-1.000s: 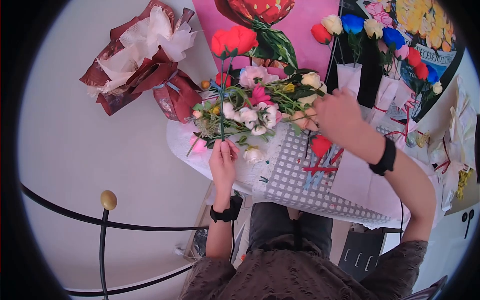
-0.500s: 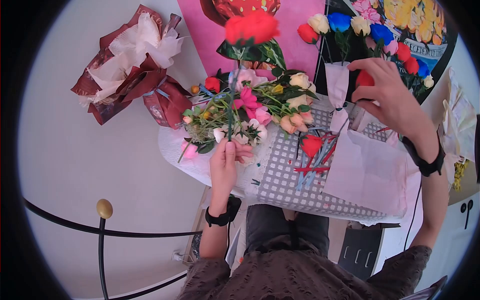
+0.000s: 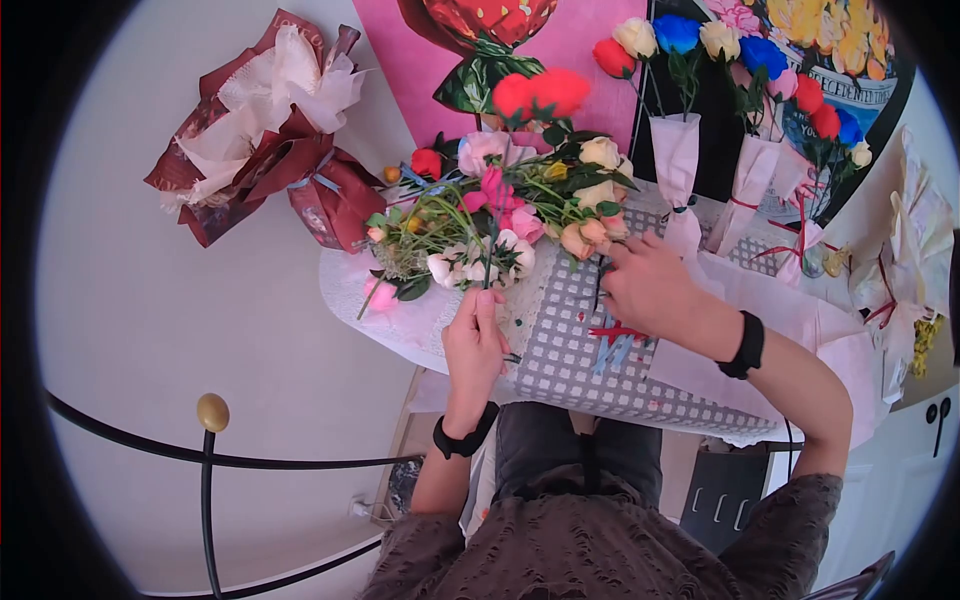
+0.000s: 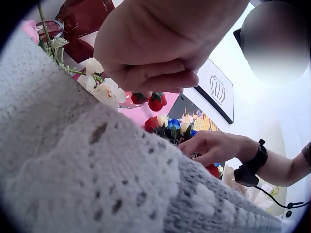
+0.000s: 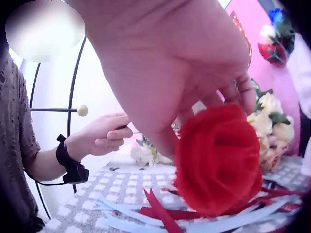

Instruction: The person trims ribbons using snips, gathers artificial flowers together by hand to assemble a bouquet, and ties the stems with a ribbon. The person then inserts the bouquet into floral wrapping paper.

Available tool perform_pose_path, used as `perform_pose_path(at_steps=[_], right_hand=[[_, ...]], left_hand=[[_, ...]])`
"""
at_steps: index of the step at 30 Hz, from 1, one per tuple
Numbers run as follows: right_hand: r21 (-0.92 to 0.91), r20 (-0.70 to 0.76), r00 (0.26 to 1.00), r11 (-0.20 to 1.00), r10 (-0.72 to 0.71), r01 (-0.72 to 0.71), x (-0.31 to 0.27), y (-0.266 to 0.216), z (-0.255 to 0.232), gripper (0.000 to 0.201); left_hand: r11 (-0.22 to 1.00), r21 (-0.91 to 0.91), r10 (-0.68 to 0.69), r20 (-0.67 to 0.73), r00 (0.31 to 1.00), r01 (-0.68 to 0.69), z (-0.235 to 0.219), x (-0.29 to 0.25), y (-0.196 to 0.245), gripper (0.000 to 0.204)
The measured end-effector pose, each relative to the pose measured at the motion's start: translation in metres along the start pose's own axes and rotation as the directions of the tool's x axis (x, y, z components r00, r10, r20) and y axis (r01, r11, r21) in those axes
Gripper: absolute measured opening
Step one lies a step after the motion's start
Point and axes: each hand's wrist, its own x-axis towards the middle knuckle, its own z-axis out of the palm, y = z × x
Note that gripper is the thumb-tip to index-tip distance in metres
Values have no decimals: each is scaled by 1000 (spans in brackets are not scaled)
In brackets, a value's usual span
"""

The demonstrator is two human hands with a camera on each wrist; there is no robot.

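Note:
My left hand pinches the green stems of two red roses, holding them upright over the table's near left part. Their blooms show beyond that hand in the left wrist view. The right hand reaches down over the tabletop, fingers curled around a single red rose. That bloom hides the fingertips in the right wrist view. Red ribbons and pale blue ribbons lie beneath it. Close to both hands is a heap of loose flowers, with white blooms, pink blooms and peach roses.
White-wrapped roses stand along the back right. White wrapping paper lies at the right on the checked cloth. A dark red wrapped bouquet is at the left, and a black rail stands beside the person.
The right hand went from the loose flowers to the wrapped roses, then back to the red rose on the ribbons. The left hand shifted slightly right with its two roses.

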Motion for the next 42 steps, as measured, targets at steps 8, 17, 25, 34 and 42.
perform_pose_path(at_steps=[8,17,25,34,42], right_hand=[[186,-16,991,974,131,-126,39,8,5,26],[14,193,959,977,207,-213,48,16,28,14],[-164,147,967,969,208,-184,7,71,-75,12],[-16,-217,973,997,-80,79,-26,85,-111,14],[58,65,996,996,-66,63,7,55,-43,9]], left_hand=[[996,14,-85,-62,994,86,-7,-7,-5,29],[999,20,-23,-89,996,25,-7,2,-16,28],[989,65,143,-129,981,-135,-11,20,-42,34],[927,-373,10,112,994,33,-9,13,-21,34],[958,-287,-12,21,1000,17,-12,-1,-6,32]])
